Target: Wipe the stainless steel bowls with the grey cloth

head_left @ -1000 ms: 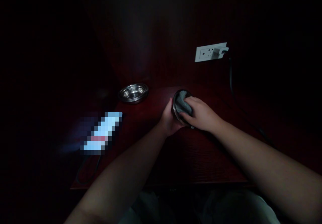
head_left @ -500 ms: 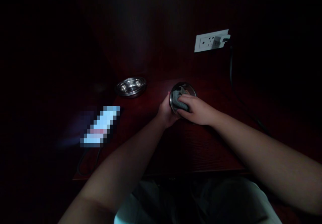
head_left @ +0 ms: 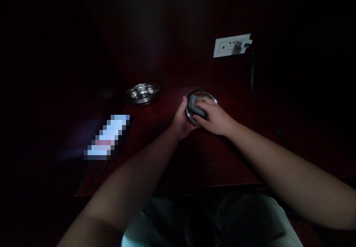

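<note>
A shiny metal bowl is tilted toward me above the dark red table. My left hand grips its left side, thumb up along the rim and the other fingers hidden beneath. Inside the bowl, my right hand presses a bunched grey cloth, its fingers curled over the fabric. Part of the cloth is covered by those fingers. To the left, a stack of similar metal bowls rests on the table.
A phone with a blurred, bright screen lies at the left, a thin cable by its lower end. On the back wall sits a white socket panel with a plug; a dark cord runs down at the right. The table's front edge is near my lap.
My right hand and the cloth have shifted slightly within the bowl. The bowl's tilt has changed a little, with more of its far rim showing. The whole view has moved slightly.
</note>
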The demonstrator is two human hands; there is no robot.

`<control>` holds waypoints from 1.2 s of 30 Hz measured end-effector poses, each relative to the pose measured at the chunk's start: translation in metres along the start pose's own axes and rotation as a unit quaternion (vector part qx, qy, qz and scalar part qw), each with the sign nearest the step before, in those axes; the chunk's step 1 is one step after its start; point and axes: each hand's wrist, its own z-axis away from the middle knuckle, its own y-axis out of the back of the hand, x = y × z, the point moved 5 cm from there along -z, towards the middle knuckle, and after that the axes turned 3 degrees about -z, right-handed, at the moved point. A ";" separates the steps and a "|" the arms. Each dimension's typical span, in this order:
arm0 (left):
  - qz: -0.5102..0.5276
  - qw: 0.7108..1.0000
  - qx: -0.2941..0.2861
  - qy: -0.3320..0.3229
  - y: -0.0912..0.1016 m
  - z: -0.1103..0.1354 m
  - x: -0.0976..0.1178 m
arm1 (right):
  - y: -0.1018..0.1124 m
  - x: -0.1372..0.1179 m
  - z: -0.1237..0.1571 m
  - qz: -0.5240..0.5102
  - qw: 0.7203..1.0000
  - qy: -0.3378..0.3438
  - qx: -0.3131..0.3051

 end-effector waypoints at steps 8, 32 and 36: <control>-0.016 0.999 0.033 -0.009 0.009 -0.008 -0.006 | -0.002 0.007 -0.001 0.122 0.991 -0.049 -0.010; -0.012 0.995 0.093 -0.037 0.011 -0.007 -0.005 | 0.000 -0.005 -0.002 -0.001 0.998 -0.006 -0.058; -0.053 0.987 0.148 -0.028 0.016 -0.007 -0.006 | -0.001 0.000 -0.002 0.014 0.999 -0.012 -0.046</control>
